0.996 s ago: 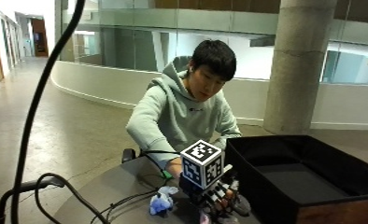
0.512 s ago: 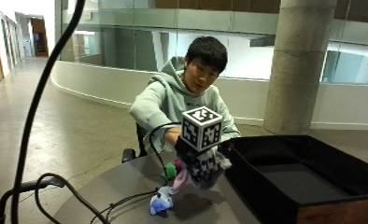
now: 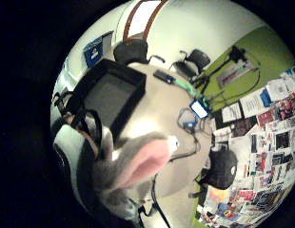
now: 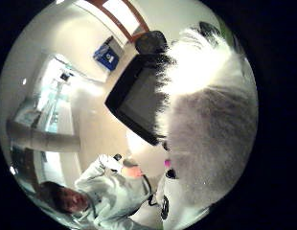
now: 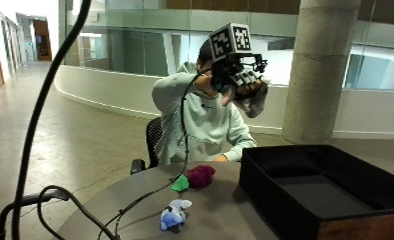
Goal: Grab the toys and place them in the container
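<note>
The right hand (image 5: 240, 82) is up at head height now, well above the table (image 5: 217, 210) where it hovered low a moment ago, fingers curled round a grey plush toy (image 5: 253, 102) with a pink ear. The black container (image 5: 317, 187) sits open below at the table's edge. A purple toy (image 5: 200, 176) and a blue-white toy (image 5: 174, 215) lie on the tabletop.

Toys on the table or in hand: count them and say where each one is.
3. A grey plush toy is held up in the gloved right hand. A purple toy and a small blue-and-white toy lie on the table. The container looks empty.
</note>
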